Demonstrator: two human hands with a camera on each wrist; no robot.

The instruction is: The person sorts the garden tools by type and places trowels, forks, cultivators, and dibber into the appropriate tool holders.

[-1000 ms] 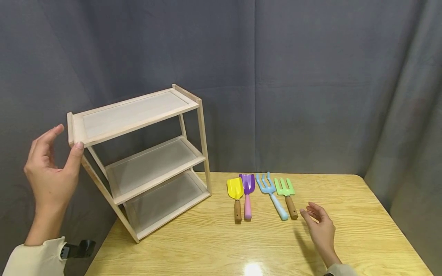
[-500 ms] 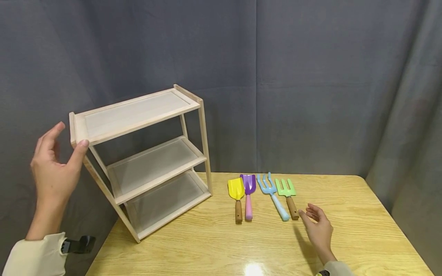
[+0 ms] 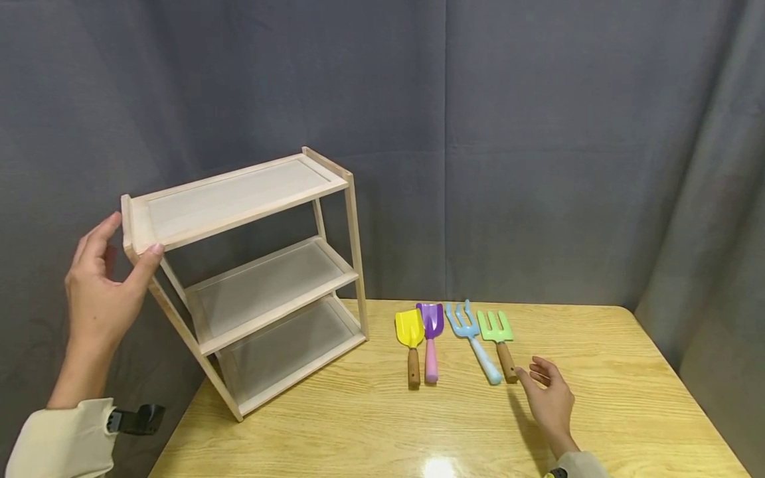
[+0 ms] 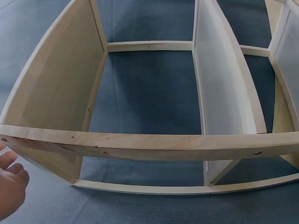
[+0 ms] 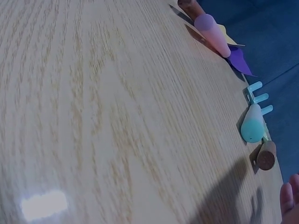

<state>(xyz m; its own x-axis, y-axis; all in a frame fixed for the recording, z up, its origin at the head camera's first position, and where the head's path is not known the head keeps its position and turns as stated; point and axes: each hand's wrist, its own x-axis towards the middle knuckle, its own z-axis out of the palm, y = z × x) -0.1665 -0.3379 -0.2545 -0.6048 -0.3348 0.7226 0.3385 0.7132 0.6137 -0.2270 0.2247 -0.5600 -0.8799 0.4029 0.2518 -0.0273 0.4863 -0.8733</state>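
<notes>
A three-tier wooden shelf rack point(image 3: 239, 202) stands at the left of the table. My left hand point(image 3: 103, 295) is at its upper left end, thumb and fingers spread around the top corner, the thumb overlapping the front edge in the head view. My right hand point(image 3: 550, 401) hovers over the table with loosely bent fingers, its thumb tip close by the wooden handle of a green hand fork point(image 3: 496, 328). Left of that fork lies a light blue hand fork point(image 3: 463, 325). A purple hand trowel point(image 3: 431, 320) with a pink handle and a yellow hand trowel point(image 3: 409, 327) with a brown handle lie further left.
The light wood table point(image 3: 370, 425) ends at a grey curtain point(image 3: 538, 153) behind and at the right side. A bright light reflection point(image 5: 44, 205) shows on the tabletop. The tools lie near the back edge, heads pointing away.
My left hand has moved right, closer around the rack's top corner. The right hand has shifted slightly left, toward the green fork's handle. The tools stay where they were.
</notes>
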